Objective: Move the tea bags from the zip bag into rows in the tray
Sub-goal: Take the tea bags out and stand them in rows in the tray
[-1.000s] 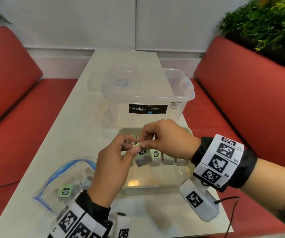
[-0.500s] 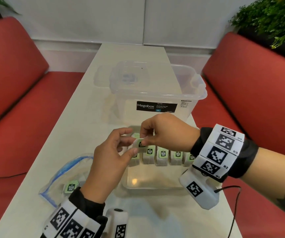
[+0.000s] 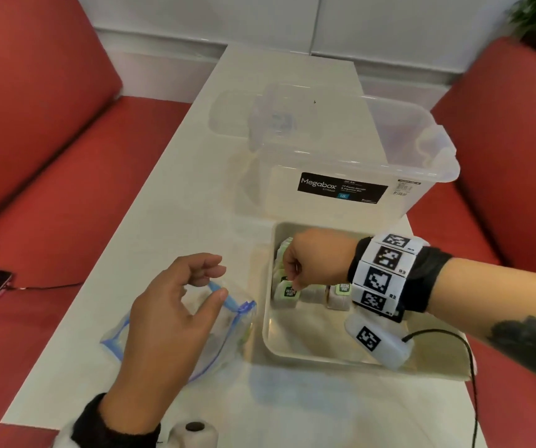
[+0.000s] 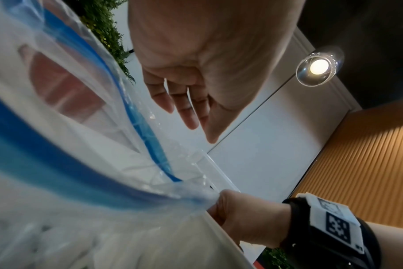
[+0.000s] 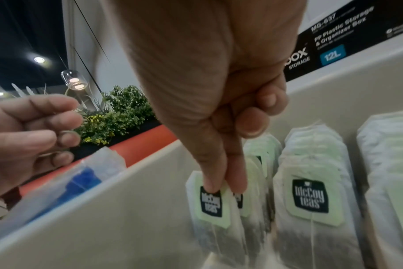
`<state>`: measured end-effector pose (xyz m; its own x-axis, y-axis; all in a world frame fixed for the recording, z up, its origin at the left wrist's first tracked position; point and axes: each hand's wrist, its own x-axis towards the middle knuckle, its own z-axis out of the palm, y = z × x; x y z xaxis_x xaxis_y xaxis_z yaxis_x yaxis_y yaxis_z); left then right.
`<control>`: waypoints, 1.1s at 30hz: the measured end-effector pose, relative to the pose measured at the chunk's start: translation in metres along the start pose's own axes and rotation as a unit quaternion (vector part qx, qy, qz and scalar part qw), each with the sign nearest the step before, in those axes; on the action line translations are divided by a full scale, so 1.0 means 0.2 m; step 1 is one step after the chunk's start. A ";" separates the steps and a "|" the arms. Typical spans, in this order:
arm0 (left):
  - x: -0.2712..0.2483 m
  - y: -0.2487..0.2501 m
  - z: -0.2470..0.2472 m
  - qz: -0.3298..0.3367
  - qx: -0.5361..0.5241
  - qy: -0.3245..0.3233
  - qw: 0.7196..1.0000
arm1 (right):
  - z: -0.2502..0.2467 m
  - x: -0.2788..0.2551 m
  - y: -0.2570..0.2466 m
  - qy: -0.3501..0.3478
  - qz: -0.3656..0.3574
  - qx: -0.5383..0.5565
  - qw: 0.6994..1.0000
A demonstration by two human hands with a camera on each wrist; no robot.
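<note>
Inside the tray (image 3: pixel 268 334), the right hand (image 3: pixel 316 261) pinches a tea bag (image 3: pixel 287 295) hanging below its fingertips.

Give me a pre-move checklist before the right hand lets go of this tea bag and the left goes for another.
1. Right hand pinches the tea bag by its tag: ok.
2. Tea bag is inside the tray, at the left end of the row: ok.
3. Bag fully seated on the tray floor: cannot tell.
4. Left hand is free, hovering over the zip bag: ok.
5. Zip bag mouth is open: ok.
6. Tea bags left in the zip bag: cannot tell, contents blurred.
</note>
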<state>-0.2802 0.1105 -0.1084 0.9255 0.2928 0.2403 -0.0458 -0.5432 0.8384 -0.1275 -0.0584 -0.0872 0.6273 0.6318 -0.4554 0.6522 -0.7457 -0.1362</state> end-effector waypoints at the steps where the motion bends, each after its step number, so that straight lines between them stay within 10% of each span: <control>1: 0.00 -0.01 -0.01 -0.001 0.004 0.002 1.000 | 0.01 0.01 0.00 -0.002 -0.003 -0.012 1.000; 16: -0.04 -0.02 -0.02 -0.004 0.039 -0.010 0.999 | 0.01 0.02 0.03 0.049 0.014 -0.016 0.999; 25: -0.05 -0.02 0.10 0.148 0.192 -0.222 0.944 | 0.08 -0.07 0.04 -0.185 -0.079 -0.017 0.979; 33: -0.05 -0.03 0.13 0.152 0.245 -0.239 0.927 | 0.12 0.01 0.00 -0.185 -0.083 -0.068 0.977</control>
<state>-0.2787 0.0902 -0.1289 0.9639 -0.2517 0.0867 -0.2646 -0.8700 0.4161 -0.1364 -0.0631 -0.1087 0.3282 0.6031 -0.7270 0.7977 -0.5892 -0.1286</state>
